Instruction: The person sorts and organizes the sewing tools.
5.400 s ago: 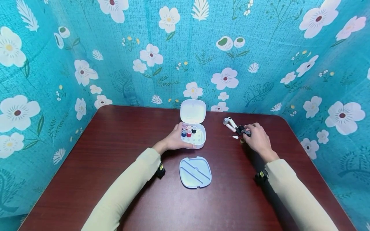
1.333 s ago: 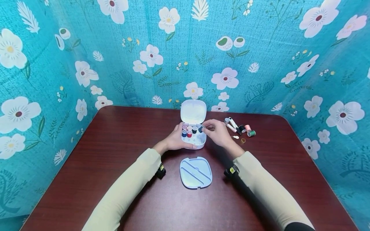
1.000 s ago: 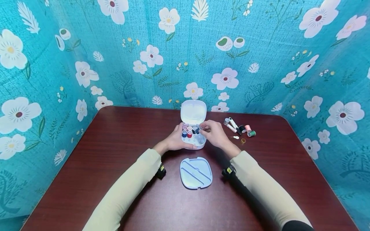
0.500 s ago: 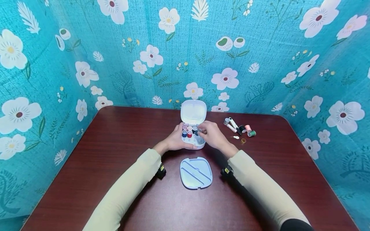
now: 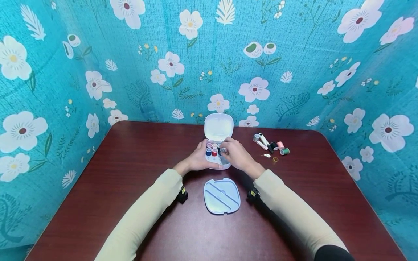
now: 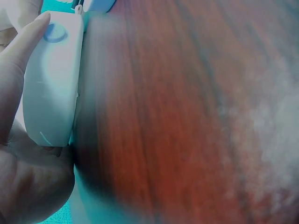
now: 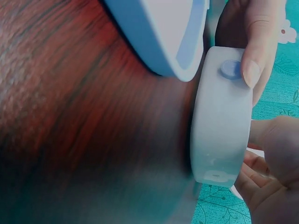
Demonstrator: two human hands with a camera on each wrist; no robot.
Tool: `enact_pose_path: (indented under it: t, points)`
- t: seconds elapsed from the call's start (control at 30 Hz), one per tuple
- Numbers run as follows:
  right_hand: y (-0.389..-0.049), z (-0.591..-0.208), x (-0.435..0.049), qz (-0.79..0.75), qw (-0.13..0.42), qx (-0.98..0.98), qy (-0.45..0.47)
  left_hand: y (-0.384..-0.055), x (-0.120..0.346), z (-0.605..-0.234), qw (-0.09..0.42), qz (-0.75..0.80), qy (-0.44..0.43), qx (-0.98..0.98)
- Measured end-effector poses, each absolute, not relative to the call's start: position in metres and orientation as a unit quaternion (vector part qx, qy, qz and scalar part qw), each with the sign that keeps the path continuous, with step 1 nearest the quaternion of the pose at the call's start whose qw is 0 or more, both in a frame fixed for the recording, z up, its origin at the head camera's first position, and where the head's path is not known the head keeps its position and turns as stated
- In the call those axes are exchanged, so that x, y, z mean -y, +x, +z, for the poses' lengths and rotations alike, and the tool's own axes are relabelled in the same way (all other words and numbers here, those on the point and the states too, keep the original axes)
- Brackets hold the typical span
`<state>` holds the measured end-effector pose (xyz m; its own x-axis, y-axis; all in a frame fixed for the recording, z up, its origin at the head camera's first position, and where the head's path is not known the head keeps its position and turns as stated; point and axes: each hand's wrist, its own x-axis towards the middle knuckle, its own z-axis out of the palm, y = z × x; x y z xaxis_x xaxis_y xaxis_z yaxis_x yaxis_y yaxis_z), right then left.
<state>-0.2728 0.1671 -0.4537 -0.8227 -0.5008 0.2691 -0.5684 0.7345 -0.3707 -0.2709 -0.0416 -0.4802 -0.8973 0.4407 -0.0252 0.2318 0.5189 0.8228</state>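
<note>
My left hand [image 5: 195,158] grips the left side of a white sewing box [image 5: 226,167], its thumb along the front wall near a round blue button [image 6: 55,32]. The box stands with its lid [image 5: 218,126] raised. Inside are thread spools in two rows, among them a blue spool [image 5: 208,152] and a red spool [image 5: 214,152]. My right hand [image 5: 237,155] reaches in over the box's right side and pinches a dark thread spool [image 5: 220,152] beside the red one. Its fingers partly hide that spool. In the right wrist view, the box wall [image 7: 219,126] hides the fingertips.
A pale blue tray [image 5: 222,196] lies in front of the box. To the right are a grey spool [image 5: 256,137], white-handled tools [image 5: 263,138], a pink spool [image 5: 280,145], a green spool [image 5: 285,151] and a gold ring-shaped thimble [image 5: 275,159]. A floral curtain [image 5: 147,65] hangs behind the table.
From the loose items at the right, my right hand has come to the box with a dark spool, then shifted it left and forward inside. My left hand has kept its grip.
</note>
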Motion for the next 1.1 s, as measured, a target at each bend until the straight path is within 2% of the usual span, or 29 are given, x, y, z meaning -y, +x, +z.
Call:
enact_pose_path:
  t: [1.1]
  points:
    - [-0.2744, -0.4589, -0.1610, 0.174, 0.067, 0.936, 0.300, -0.2702, 0.0411, -0.4775, 0.119, 0.443, 0.192, -0.868]
